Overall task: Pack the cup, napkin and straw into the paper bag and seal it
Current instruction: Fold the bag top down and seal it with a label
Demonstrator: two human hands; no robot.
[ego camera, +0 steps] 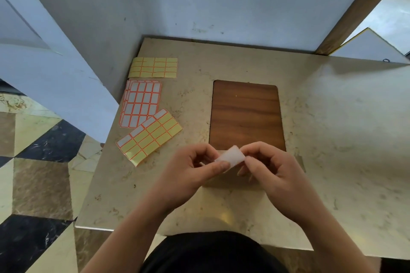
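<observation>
A small white sticker label (230,157) is held up between both hands, just above the near edge of a brown wooden board (246,115). My left hand (193,168) pinches its left end between thumb and fingers. My right hand (266,166) pinches its right end with curled fingers. No cup, napkin, straw or paper bag shows in this view.
Three groups of sticker sheets lie left of the board: a yellow sheet (154,67) at the back, a white stack (140,104) in the middle, a partly used yellow sheet (149,136) nearest. The marble table (332,139) meets a grey wall behind; its left edge drops to the floor.
</observation>
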